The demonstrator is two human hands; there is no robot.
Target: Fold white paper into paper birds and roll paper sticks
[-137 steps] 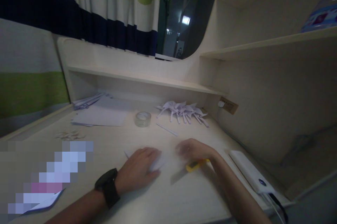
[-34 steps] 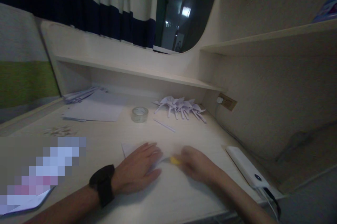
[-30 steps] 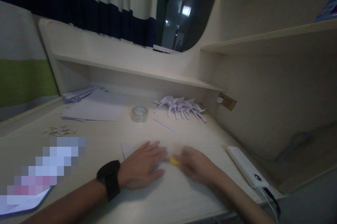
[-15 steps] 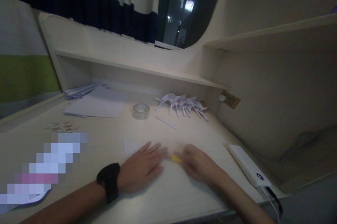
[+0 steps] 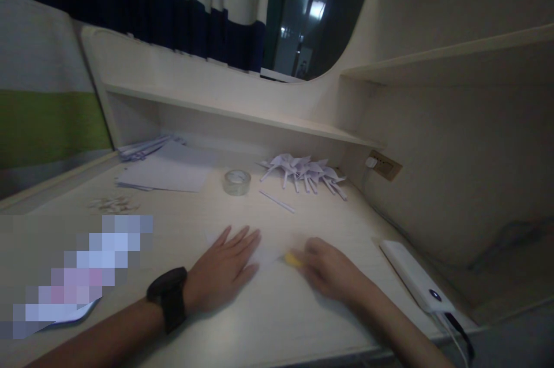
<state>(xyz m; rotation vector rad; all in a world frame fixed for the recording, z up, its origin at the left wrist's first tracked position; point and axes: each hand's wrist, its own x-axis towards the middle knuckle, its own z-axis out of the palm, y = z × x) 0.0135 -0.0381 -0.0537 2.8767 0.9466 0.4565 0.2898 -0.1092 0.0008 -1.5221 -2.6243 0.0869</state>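
Observation:
My left hand [image 5: 223,270], with a black watch on the wrist, lies flat and open with its fingers spread. It presses on a white sheet of paper [image 5: 210,236], mostly hidden under it and hard to tell from the pale desk. To its right, the closed fingers of my right hand [image 5: 329,270] grip a small yellow craft knife [image 5: 292,258]. Its thin tip points left toward my left hand and looks blurred. Beyond the hands, a thin white paper stick [image 5: 277,201] rests on the desk.
Several white paper pinwheels [image 5: 298,169] lie in a row at the back, right of a clear tape roll [image 5: 236,182]. Stacked paper [image 5: 173,166] and small pale bits [image 5: 115,205] are on the left. A white power bank [image 5: 413,276] with cables lies at right.
My left hand has drawn back to the left, widening the gap to my right hand. The knife tip now shows more clearly. The view has shifted slightly.

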